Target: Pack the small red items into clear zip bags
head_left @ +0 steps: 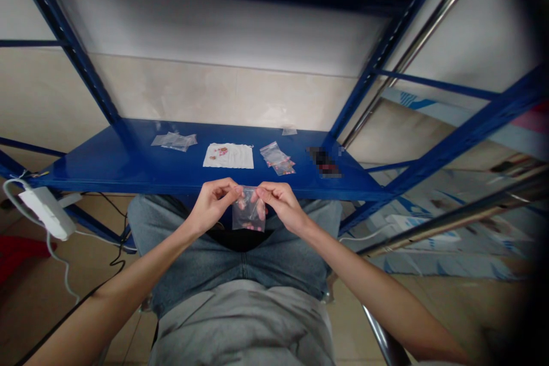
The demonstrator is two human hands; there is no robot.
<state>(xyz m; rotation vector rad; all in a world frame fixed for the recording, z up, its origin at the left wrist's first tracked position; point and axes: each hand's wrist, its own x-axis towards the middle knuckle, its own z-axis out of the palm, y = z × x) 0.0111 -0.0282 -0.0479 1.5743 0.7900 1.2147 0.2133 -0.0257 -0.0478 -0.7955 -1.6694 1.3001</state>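
Observation:
Between my two hands hangs a small clear zip bag (249,214), held by its top edge just in front of the blue shelf, above my lap. Several small pink pieces lie at its bottom. My left hand (215,201) pinches the top left corner, and my right hand (281,201) pinches the top right one. Beyond them, a white cloth (235,156) bears a few small pink and brown pieces. To its right is a little pile of zip bags (277,156), some with pink pieces inside. On the left lie several flat clear bags (175,140).
The blue shelf (107,168) has uprights on both sides and another level overhead. A single clear bag (289,131) is near its back edge. A dark blurred-out object (323,162) lies at the right. A white power strip (47,211) with cables hangs at the left.

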